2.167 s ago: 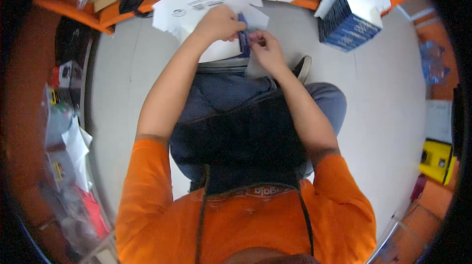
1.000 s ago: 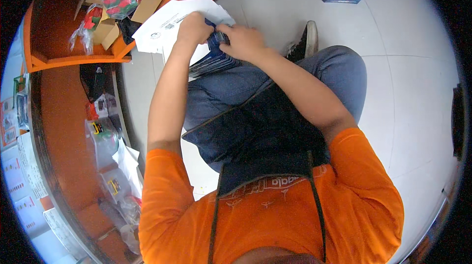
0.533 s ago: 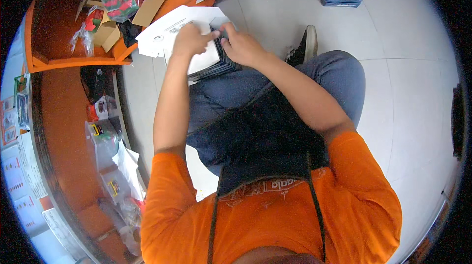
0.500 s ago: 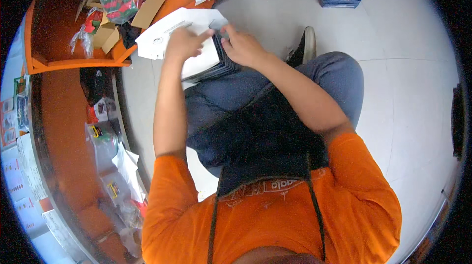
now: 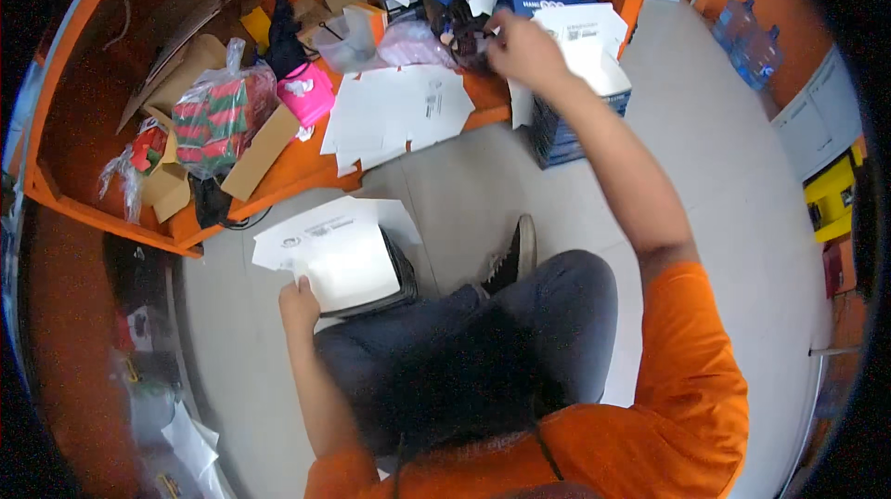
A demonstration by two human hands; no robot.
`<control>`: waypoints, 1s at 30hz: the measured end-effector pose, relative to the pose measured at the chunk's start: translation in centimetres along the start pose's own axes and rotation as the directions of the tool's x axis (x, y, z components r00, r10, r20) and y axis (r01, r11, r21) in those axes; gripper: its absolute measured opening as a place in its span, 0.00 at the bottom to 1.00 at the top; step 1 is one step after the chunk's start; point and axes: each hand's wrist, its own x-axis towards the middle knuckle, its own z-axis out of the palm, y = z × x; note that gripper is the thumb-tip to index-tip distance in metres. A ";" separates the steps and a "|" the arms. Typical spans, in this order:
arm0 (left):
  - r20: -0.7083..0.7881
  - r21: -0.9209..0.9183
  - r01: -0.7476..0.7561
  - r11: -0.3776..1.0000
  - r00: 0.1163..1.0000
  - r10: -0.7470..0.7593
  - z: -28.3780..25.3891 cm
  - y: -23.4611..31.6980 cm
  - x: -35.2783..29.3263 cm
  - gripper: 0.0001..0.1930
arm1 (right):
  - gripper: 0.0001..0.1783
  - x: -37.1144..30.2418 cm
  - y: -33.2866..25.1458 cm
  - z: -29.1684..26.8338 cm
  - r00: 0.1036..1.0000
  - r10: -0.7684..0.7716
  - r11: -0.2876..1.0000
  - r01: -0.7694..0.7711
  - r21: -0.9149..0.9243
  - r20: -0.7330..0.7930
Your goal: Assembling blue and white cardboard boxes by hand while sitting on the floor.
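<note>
A nested stack of paper food trays (image 5: 348, 267), white inside and dark outside, stands on the floor by my left knee. My left hand (image 5: 300, 302) grips the near left corner of its top tray, thumb on the white edge. My right hand (image 5: 527, 55) is stretched far forward over the shelf edge, its fingers curled. Whether anything is between those fingers is too small to make out. Just beside and below it rises a second stack of nested trays (image 5: 580, 123), blue outside, with its white flaps spread at the top.
Flat white card blanks (image 5: 399, 118) lie on the orange shelf (image 5: 492, 116). Along it are a pink bag (image 5: 304, 95), a clear container (image 5: 345, 42), cardboard (image 5: 260, 151) and a plastic-wrapped red-green bundle (image 5: 218, 123). Large water bottles (image 5: 747, 44) stand at the far right.
My right hand has left the dark tray stack and reached forward and right to the blue stack. My left hand has moved from the stack's top to its near left corner. The view has shifted.
</note>
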 end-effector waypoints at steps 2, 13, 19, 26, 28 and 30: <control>-0.007 -0.038 0.002 0.999 1.000 -0.002 0.7 -0.7 0.1 0.20 | 0.18 5.1 2.9 -0.7 0.997 0.074 0.971 -0.068 -0.230 0.017; 0.149 -0.346 0.143 0.927 0.984 -0.097 1.0 2.8 -1.3 0.21 | 0.15 17.9 12.3 -0.2 0.942 -0.235 0.540 -0.078 -0.838 -0.238; 0.306 -0.477 0.173 0.861 0.952 -0.022 1.5 5.4 -1.3 0.23 | 0.15 19.9 15.7 -3.8 0.995 -0.099 0.339 0.045 -0.940 0.012; 0.273 -0.482 0.105 0.870 0.961 0.035 1.6 4.1 -1.9 0.27 | 0.08 15.1 6.2 -9.0 0.664 -0.712 0.459 0.194 -0.867 -0.228; 0.194 -0.480 0.062 0.875 0.980 0.037 1.1 4.6 -2.9 0.27 | 0.08 13.3 3.9 -11.0 0.621 -0.734 0.452 0.146 -0.880 -0.274; 0.049 -0.475 -0.009 0.880 0.998 0.037 0.9 5.5 -3.8 0.23 | 0.08 11.0 -0.2 -14.6 0.532 -0.798 0.472 0.262 -0.842 -0.282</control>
